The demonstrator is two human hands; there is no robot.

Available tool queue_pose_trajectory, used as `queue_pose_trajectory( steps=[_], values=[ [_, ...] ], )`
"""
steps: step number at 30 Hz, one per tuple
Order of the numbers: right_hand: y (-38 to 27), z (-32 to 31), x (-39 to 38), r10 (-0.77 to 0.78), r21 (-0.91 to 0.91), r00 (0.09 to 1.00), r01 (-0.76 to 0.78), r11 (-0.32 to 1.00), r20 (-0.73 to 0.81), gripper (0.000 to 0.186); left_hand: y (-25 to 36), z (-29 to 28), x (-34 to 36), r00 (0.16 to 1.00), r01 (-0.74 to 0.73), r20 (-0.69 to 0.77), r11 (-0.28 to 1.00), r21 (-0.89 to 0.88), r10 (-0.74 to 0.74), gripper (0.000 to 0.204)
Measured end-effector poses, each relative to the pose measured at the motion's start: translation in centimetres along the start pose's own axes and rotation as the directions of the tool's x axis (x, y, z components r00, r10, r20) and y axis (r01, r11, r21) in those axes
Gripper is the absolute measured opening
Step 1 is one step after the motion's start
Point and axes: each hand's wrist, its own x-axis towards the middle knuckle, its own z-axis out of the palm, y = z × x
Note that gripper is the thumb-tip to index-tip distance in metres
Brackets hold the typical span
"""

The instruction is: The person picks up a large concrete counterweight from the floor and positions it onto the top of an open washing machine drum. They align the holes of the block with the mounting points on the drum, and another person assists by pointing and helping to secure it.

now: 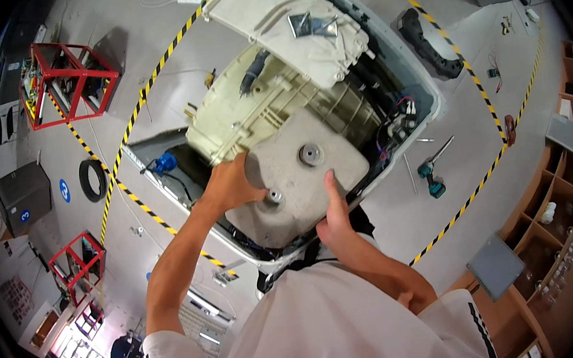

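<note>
Both my hands are on a grey concrete counterweight [289, 203], a thick block with rounded corners and two round metal-lined holes. My left hand [232, 183] grips its left edge, with the thumb beside the smaller hole. At the near right edge my right hand [334, 216] clasps the block, thumb up on its face and fingers hidden below. The block lies over the cream plastic tub [218, 109] of an opened washing machine, whose grey cabinet [424, 107] surrounds it. I cannot tell whether the block rests on the tub or is lifted.
A cream panel [270, 8] with a small silvery packet on it covers the machine's far side. Wires and hoses run along the cabinet's right side. On the floor to the right lie a cordless drill [432, 177] and a dark curved block [425, 45]. Red-framed carts [73, 79] stand left.
</note>
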Motion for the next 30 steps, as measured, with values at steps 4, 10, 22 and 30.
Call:
queue_pose_trajectory(
  steps=[4,10,22,30],
  values=[
    [0.2,0.3,-0.4,-0.003,-0.035,1.000,0.002,0.999,-0.015,0.071,0.6,-0.5,-0.1,0.999,0.029,0.036,0.999,0.020,-0.030,0.083],
    [0.0,0.2,-0.2,0.023,-0.018,1.000,-0.023,1.000,-0.011,0.072,-0.1,0.3,0.0,0.999,-0.041,-0.025,0.996,0.082,0.043,0.084],
    [-0.3,0.6,0.3,0.074,-0.027,0.994,-0.077,0.997,-0.081,0.074,-0.3,0.9,0.0,0.998,-0.037,-0.054,0.990,0.135,0.045,0.083],
    [-0.3,0.6,0.1,0.067,-0.068,0.992,-0.075,0.995,-0.108,0.077,0.0,0.8,-0.1,1.000,0.000,-0.028,0.992,0.127,0.004,0.085]
  ],
)
